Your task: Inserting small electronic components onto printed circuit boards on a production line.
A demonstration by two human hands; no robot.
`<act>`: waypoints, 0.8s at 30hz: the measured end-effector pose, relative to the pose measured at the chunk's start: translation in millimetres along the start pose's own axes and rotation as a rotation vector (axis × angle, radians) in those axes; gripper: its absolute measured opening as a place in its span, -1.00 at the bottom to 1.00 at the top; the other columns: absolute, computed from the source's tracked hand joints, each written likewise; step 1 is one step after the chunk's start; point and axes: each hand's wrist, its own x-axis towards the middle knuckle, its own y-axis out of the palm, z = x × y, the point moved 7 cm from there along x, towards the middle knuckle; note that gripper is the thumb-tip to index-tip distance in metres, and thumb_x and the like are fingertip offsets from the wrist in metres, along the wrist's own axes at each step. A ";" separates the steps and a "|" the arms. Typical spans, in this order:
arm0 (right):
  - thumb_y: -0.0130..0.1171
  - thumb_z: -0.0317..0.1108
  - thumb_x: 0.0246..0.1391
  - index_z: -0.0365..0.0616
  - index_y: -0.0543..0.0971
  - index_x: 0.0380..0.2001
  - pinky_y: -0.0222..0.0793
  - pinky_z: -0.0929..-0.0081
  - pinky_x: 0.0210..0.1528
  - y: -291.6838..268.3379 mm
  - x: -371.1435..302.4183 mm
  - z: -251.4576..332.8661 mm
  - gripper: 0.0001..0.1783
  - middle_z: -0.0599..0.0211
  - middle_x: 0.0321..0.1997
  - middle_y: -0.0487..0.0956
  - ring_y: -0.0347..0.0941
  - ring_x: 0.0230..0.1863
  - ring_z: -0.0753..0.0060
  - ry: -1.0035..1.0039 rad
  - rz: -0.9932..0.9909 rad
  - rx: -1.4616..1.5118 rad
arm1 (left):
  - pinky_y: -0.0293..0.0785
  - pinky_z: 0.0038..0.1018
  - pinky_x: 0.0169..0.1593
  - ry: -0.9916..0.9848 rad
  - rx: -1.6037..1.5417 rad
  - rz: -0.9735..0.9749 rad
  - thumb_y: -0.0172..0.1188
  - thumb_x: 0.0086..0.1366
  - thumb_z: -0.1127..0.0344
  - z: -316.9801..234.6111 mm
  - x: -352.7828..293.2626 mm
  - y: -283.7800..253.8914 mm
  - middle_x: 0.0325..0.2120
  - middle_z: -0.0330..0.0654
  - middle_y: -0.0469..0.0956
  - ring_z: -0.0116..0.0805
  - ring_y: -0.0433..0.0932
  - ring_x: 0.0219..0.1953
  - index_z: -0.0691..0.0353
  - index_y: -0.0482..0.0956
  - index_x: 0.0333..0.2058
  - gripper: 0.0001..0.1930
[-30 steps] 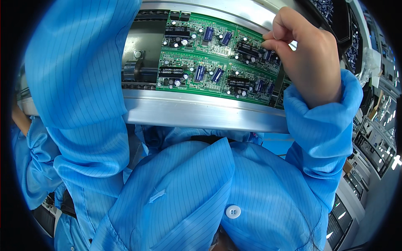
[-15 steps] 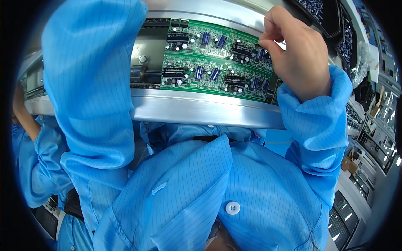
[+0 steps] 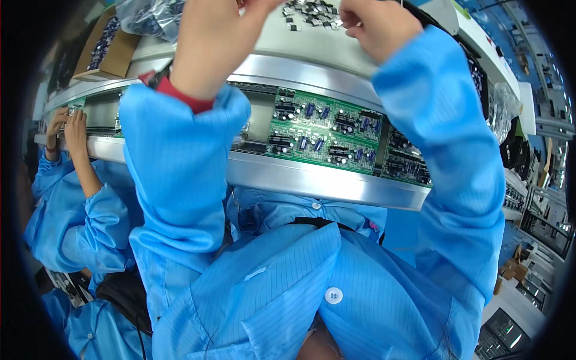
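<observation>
Beyond the rail, on a pale work surface, lies a pile of small black electronic components with metal tabs, probably transistors. At the pile's right edge is my right hand, its fingers curled together; whatever they may hold is too small to make out. My left hand, with a red band at the wrist, reaches to the left of the pile. Its fingertips are partly cut off by the top edge. Between my forearms, a green circuit board with black and blue capacitors lies flat in the metal-railed conveyor, touched by neither hand.
A cardboard box of small blue parts and a clear plastic bag stand at the back left. Another board follows on the right. At far left a co-worker's hands work over the same line. Clear plastic wrap hangs at right.
My right hand has left the board's far right part and moved back to the component pile. My left hand has come into view at the top. The view has shifted, showing more of the back surface.
</observation>
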 end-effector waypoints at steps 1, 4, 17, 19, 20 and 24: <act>0.09 -0.59 -0.30 -0.09 0.37 -0.60 0.27 0.40 -0.46 3.0 6.5 -1.1 -0.84 0.30 -0.62 0.47 0.39 -0.53 0.22 -0.010 -0.008 0.000 | 0.23 -0.73 -0.50 0.001 0.009 -0.009 0.16 0.06 0.57 -2.6 -8.7 -4.0 -0.55 -0.25 0.46 -0.57 0.29 -0.57 0.35 0.53 -0.33 -0.85; 0.22 -0.48 -0.19 0.00 0.46 -0.43 0.33 0.37 -0.43 17.7 22.4 -9.1 -0.80 0.44 -0.52 0.53 0.45 -0.49 0.27 0.050 0.024 -0.137 | 0.32 -0.67 -0.33 0.051 -0.276 -0.031 0.16 0.10 0.51 -9.5 -31.0 -7.6 -0.43 -0.25 0.49 -0.52 0.39 -0.44 0.25 0.56 -0.22 -0.77; 0.19 -0.53 -0.18 -0.02 0.46 -0.42 0.35 0.42 -0.39 11.4 15.7 -15.7 -0.80 0.42 -0.49 0.53 0.46 -0.47 0.30 0.107 -0.109 -0.073 | 0.32 -0.67 -0.39 -0.271 -0.705 -0.012 0.25 0.03 0.46 27.5 -67.7 2.5 -0.53 -0.28 0.48 -0.52 0.35 -0.50 0.28 0.58 -0.32 -0.82; 0.19 -0.53 -0.18 -0.03 0.46 -0.42 0.35 0.44 -0.40 1.2 -0.4 -14.6 -0.80 0.42 -0.50 0.53 0.46 -0.47 0.32 0.129 -0.151 -0.038 | 0.32 -0.68 -0.39 -0.300 -0.743 0.013 0.26 0.03 0.46 30.1 -72.4 7.3 -0.53 -0.28 0.48 -0.53 0.35 -0.50 0.29 0.58 -0.33 -0.82; 0.19 -0.54 -0.18 -0.05 0.46 -0.43 0.35 0.47 -0.41 -5.9 -14.7 -6.9 -0.81 0.42 -0.50 0.53 0.45 -0.47 0.35 0.097 -0.190 0.061 | 0.33 -0.68 -0.39 -0.253 -0.693 -0.014 0.27 0.03 0.45 31.0 -75.9 3.6 -0.53 -0.28 0.48 -0.53 0.36 -0.51 0.28 0.58 -0.35 -0.83; 0.19 -0.55 -0.16 -0.12 0.46 -0.44 0.32 0.58 -0.44 -25.9 -64.2 16.1 -0.84 0.42 -0.52 0.51 0.44 -0.48 0.47 0.002 -0.260 0.417 | 0.33 -0.70 -0.40 -0.106 -0.556 -0.126 0.29 0.03 0.44 33.1 -73.6 1.4 -0.56 -0.28 0.49 -0.55 0.37 -0.52 0.28 0.57 -0.38 -0.85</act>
